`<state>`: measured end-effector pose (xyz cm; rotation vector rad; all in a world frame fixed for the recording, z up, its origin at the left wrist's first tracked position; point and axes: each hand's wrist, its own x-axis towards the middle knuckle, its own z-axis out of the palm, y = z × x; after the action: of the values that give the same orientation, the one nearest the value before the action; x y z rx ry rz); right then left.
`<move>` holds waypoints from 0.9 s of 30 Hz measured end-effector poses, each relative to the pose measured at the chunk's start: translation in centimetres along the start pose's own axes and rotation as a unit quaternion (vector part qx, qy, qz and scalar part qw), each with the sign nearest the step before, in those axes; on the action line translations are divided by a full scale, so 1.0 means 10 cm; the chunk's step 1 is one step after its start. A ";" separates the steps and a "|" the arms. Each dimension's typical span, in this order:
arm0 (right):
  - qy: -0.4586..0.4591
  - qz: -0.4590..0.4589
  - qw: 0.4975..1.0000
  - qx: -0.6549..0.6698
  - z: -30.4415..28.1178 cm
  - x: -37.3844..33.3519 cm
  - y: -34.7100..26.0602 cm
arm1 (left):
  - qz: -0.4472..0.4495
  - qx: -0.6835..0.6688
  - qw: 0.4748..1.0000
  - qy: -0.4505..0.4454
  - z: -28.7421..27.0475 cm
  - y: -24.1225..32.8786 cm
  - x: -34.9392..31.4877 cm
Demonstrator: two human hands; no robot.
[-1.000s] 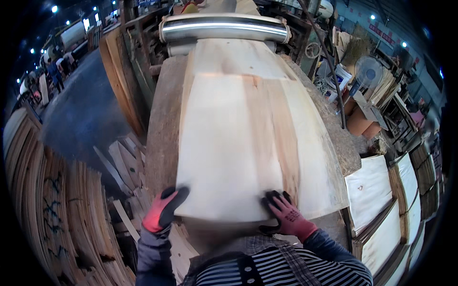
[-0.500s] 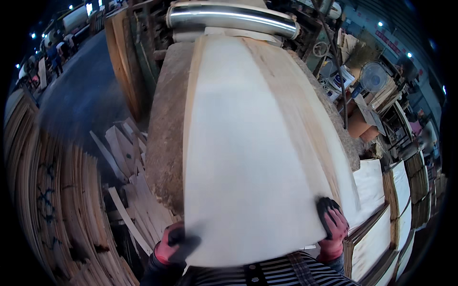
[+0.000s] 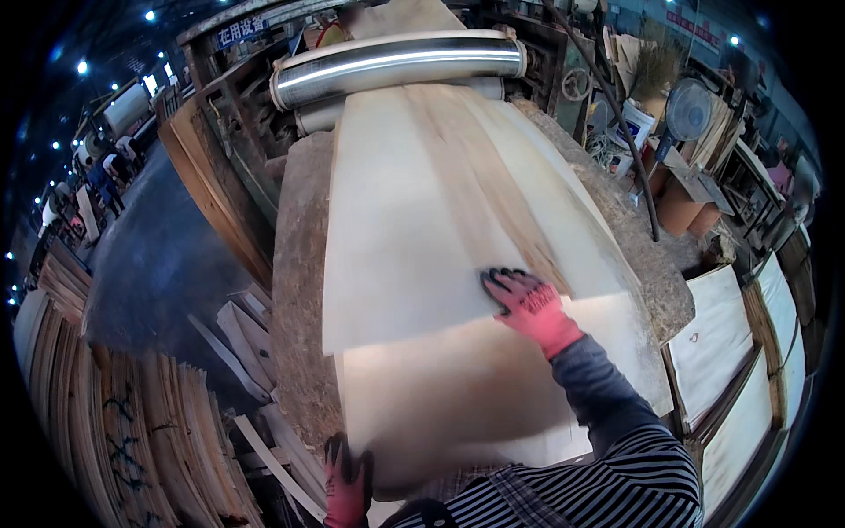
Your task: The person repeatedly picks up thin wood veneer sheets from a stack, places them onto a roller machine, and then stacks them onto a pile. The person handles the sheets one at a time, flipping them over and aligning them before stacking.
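Observation:
A large pale wood veneer sheet (image 3: 396, 220) with a brown grain band lies on a rough, brown-edged bed. Its far end meets a shiny metal roller (image 3: 396, 66). My right hand (image 3: 528, 304), in a red glove with black fingertips, rests on it palm down with fingers spread, close to its near edge. Below that edge a second veneer sheet (image 3: 440, 387) shows, partly in shadow. At its near left edge is my left hand (image 3: 348, 488), gloved alike, fingers up and thumb apart. Whether this hand touches the sheet is hard to see.
Stacked veneer (image 3: 123, 422) stands at the lower left, with loose offcut strips (image 3: 251, 343) beside the bed. More pale sheets (image 3: 713, 334) are piled on the right. A fan (image 3: 688, 110) and cardboard box (image 3: 682, 198) stand beyond. Someone's head shows behind the roller.
The upper sheet has slid away from me toward the roller, and the second sheet has come into sight. My right hand has left the sheet's side edge and reached forward onto its surface.

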<state>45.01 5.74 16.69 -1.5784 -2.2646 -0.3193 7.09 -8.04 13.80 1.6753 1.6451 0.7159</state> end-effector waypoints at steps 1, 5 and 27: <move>-0.005 0.037 0.999 0.003 0.12 0.17 0.09 | 0.022 0.035 0.999 0.004 -0.07 0.14 -0.03; -0.029 0.133 0.991 0.008 0.50 0.58 0.42 | -0.164 -0.389 0.902 -0.088 -0.19 0.35 0.05; 0.103 0.215 0.971 0.004 -1.58 -2.51 -1.43 | 0.122 -0.327 0.856 -0.382 -0.61 0.72 -0.57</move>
<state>42.03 -26.76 20.89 -1.8792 -1.7142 -0.3344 6.51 -13.00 23.64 1.3819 0.5402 0.5272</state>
